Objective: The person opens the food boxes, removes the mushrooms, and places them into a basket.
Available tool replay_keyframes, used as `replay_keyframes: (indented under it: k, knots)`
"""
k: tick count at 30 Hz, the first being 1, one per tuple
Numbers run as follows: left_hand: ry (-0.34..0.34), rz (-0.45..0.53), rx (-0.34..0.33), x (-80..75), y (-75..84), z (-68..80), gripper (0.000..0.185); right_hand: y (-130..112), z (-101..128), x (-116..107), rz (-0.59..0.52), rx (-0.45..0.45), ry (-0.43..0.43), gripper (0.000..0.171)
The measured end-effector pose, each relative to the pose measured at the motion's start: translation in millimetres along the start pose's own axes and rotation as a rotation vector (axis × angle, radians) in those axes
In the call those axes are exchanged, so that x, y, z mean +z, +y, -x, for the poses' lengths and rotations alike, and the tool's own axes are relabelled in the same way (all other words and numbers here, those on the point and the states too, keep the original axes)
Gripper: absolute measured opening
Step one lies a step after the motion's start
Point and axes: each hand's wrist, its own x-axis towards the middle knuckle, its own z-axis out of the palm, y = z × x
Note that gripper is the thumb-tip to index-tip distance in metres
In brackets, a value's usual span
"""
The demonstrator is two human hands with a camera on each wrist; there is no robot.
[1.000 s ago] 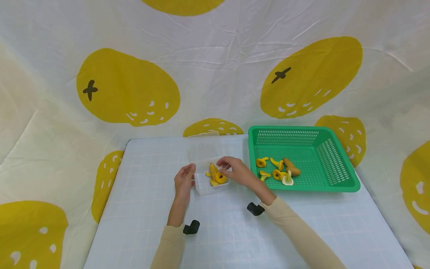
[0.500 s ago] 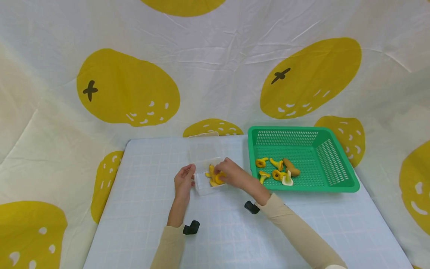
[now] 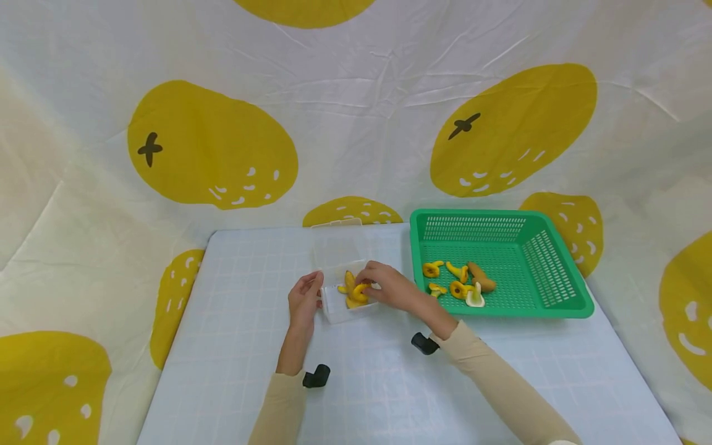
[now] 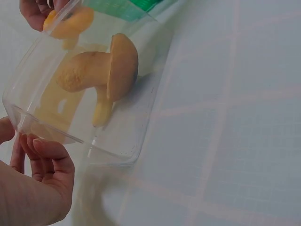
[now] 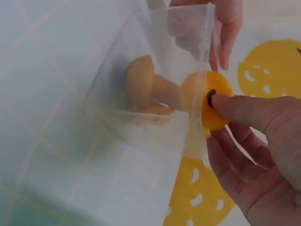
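A small clear plastic box (image 3: 347,303) with its lid open sits mid-table, holding yellow toy mushrooms (image 4: 101,73). My left hand (image 3: 305,301) grips the box's left end, fingers curled at the wall (image 4: 44,153). My right hand (image 3: 389,287) reaches over the box and pinches an orange-yellow mushroom (image 5: 211,106) by its cap, at the box's rim (image 3: 358,292). In the right wrist view a finger (image 5: 249,113) presses the cap's dark centre.
A green perforated basket (image 3: 556,272) stands to the right with several yellow mushrooms (image 3: 458,281) and a white one inside. Two black wrist mounts (image 3: 316,376) show near my sleeves. A lemon-print cloth backs the pale checked table (image 3: 233,346).
My right hand lowered from above the box to its rim and closed on the orange-yellow mushroom. The left hand and box stayed put.
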Motion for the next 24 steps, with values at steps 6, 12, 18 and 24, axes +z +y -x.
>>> replay_keyframes:
  k: [6,12,18,24]
  knots:
    - [0.002,-0.003,0.002,0.9,1.2,1.3,0.037,12.1,8.4,-11.1,-0.141,-0.026,0.086,0.017]
    - [0.010,-0.005,-0.001,1.9,1.5,1.2,0.035,23.7,18.6,-20.3,-0.248,-0.030,0.157,0.017]
    - [0.020,-0.029,-0.006,1.9,1.8,2.1,0.038,31.4,31.0,-31.1,-0.287,0.020,0.228,0.018]
    - [0.028,-0.019,-0.005,2.3,1.5,2.0,0.033,41.0,42.3,-42.4,-0.350,0.077,0.283,0.019]
